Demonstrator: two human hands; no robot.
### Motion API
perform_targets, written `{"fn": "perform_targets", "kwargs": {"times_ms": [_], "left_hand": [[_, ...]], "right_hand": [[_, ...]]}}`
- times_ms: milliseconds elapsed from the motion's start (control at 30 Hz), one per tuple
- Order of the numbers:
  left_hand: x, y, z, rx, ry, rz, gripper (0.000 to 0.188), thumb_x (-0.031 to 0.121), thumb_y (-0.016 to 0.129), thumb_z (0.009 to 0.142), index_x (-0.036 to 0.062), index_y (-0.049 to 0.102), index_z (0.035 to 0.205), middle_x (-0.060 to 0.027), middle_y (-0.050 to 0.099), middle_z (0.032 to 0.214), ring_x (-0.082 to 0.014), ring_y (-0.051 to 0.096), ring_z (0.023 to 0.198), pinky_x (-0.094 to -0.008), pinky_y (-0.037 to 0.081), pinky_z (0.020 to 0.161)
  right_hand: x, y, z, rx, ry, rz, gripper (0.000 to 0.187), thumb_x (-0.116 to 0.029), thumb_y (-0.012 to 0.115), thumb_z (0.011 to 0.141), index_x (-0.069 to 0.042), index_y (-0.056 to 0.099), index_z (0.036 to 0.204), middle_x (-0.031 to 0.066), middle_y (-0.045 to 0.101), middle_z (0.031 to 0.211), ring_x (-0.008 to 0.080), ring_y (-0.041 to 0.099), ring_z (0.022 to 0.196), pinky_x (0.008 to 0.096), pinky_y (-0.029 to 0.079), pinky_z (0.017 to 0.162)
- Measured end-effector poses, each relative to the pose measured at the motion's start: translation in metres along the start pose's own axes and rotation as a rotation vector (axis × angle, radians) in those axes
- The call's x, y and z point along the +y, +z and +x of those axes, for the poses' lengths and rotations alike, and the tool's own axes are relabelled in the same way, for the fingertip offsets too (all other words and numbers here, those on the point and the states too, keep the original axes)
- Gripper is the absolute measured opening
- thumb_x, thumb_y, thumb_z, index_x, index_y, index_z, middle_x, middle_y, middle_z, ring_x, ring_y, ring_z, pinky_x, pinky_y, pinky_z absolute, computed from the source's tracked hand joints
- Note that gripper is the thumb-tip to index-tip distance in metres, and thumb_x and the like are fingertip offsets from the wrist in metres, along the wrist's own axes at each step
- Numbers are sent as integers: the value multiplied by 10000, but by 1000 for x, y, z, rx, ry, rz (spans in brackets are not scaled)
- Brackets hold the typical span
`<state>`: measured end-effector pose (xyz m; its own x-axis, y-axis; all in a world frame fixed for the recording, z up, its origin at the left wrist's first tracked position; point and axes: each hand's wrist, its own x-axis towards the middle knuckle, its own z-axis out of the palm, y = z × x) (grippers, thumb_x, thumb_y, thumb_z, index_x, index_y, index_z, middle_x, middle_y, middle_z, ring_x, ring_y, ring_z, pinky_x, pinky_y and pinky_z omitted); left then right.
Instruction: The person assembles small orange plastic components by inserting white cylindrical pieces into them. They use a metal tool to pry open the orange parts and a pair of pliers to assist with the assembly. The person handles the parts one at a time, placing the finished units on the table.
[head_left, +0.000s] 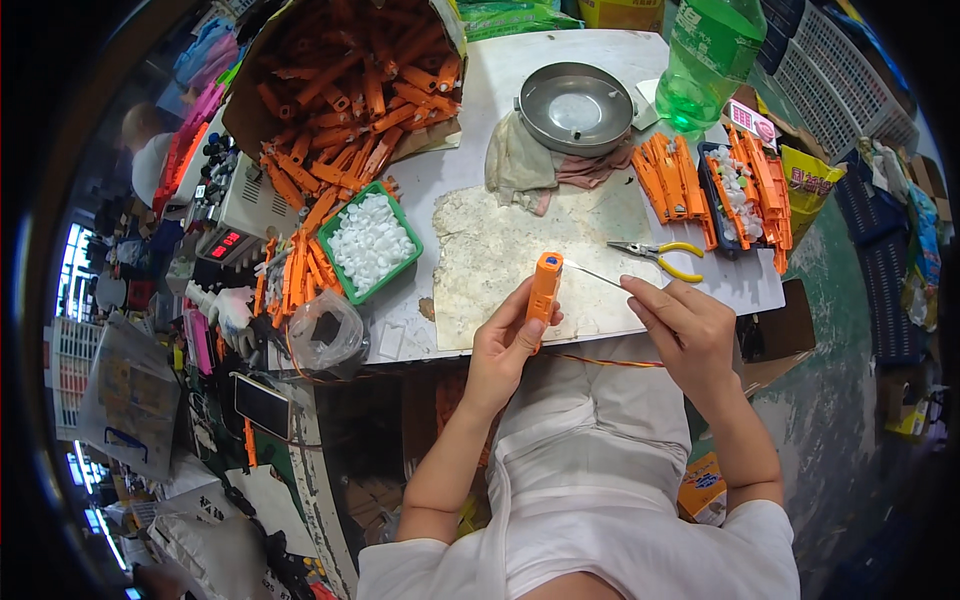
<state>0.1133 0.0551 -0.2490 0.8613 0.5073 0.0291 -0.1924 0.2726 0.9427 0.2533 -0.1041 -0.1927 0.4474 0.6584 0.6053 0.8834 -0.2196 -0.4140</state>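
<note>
My left hand point(508, 345) is closed around an orange plastic casing point(543, 290), held upright above the front of the table. A small dark blue spot shows on the casing's top end. My right hand point(688, 325) pinches a thin rod point(598, 274) with a whitish tip between thumb and fingers. That tip points left and lies close beside the casing's top; whether it touches, I cannot tell. Beyond the right hand lie pliers point(662, 258) with yellow handles. A green tray point(408, 264) of small white plastic pieces stands to the left.
A large box point(452, 25) overflows with orange casings at the back left. Behind the work spot, a round metal pan point(578, 108) rests by rags point(520, 160). More casings point(672, 180) lie right, below a green bottle point(705, 60). A clear plastic bag point(325, 335) sits front left.
</note>
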Motion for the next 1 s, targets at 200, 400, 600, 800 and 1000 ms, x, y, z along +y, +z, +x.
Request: {"fn": "perform_targets", "kwargs": {"times_ms": [200,400,600,800,1000], "left_hand": [[-2,-9,-2,-4,-30,12,495,197,604,911,-13,446,1331,-104,599,1087,-163,603,934,-274,479,812],[6,-6,0,22,66,131,502,269,632,889,-17,508,1284,-93,623,996,-177,617,882,-266,474,739],[8,-14,2,-28,160,233,497,282,624,889,-38,528,1257,-109,590,1051,-179,609,896,-287,481,810],[5,-22,2,-67,206,326,443,230,604,903,-21,532,1261,-96,586,1024,-172,600,879,-276,481,798],[11,-26,-2,-138,217,479,358,121,566,918,20,549,1261,-85,588,1010,-151,588,835,-253,467,751]], "right_hand": [[-5,-4,-3,-55,88,118,222,-107,699,787,-126,698,1008,34,479,583,171,475,478,307,372,452],[-8,-8,-1,-128,230,314,165,-100,669,833,-82,702,993,55,512,582,145,460,485,279,368,462],[-7,-8,-3,-161,286,384,162,-95,662,842,-71,701,997,54,492,574,133,437,486,274,360,468],[-7,-7,-5,-143,197,323,185,-82,670,825,-86,699,1008,50,491,567,142,444,473,275,361,451],[1,3,-24,-95,5,153,280,-35,686,773,-90,686,1047,52,481,581,154,469,466,283,353,426]]}}
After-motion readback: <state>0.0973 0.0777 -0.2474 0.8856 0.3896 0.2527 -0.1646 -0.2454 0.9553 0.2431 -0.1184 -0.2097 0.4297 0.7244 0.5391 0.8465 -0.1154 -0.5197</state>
